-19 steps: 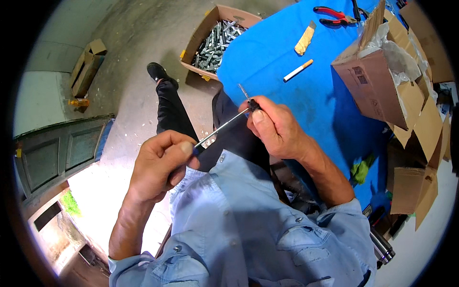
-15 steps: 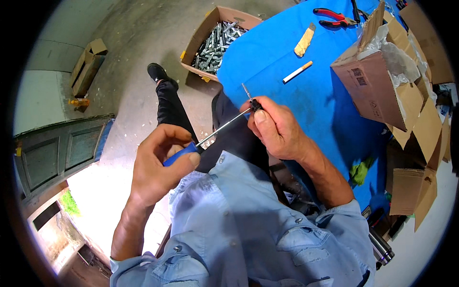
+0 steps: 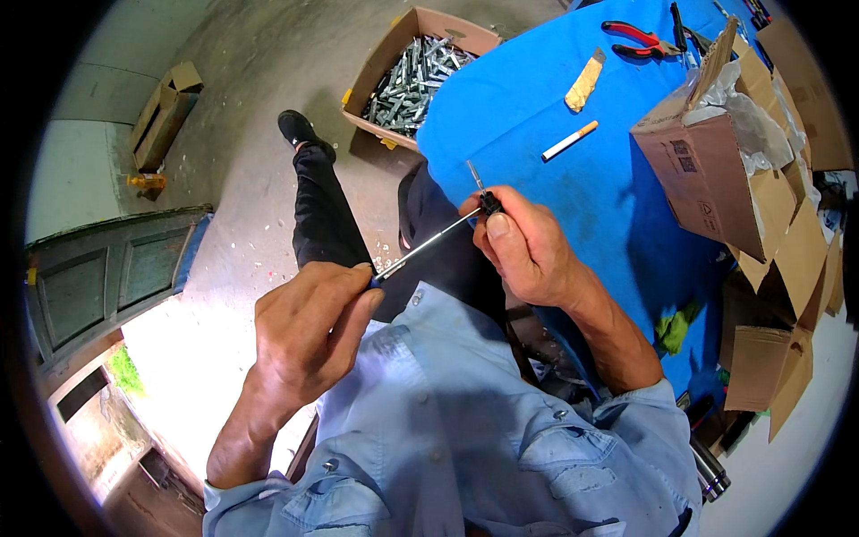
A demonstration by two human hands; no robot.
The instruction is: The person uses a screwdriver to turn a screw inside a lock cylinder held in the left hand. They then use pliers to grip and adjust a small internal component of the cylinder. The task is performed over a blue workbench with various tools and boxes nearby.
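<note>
My left hand (image 3: 313,322) is wrapped around the handle of a screwdriver (image 3: 429,243). Only a sliver of its blue handle shows at the fingers. The long metal shaft slants up to the right, its tip meeting a small black part (image 3: 489,204). Between thumb and fingers, my right hand (image 3: 530,253) pinches that part. A thin metal rod (image 3: 475,174) sticks up out of it. What kind of part it is, I cannot make out, and the fingers hide some of it. Both hands are above my lap, beside the blue-covered table (image 3: 501,98).
A cardboard box of metal pieces (image 3: 413,85) stands beyond the table's left corner. On the cloth lie a cigarette (image 3: 570,141), a yellowish piece (image 3: 584,80) and red-handled pliers (image 3: 640,40). Open cardboard boxes (image 3: 693,170) crowd the right side, near a green cloth (image 3: 676,328).
My left hand has rolled over and closed around the screwdriver handle, covering most of the blue. My right hand, with the black part, sits slightly farther right and lower. The whole view has shifted a little.
</note>
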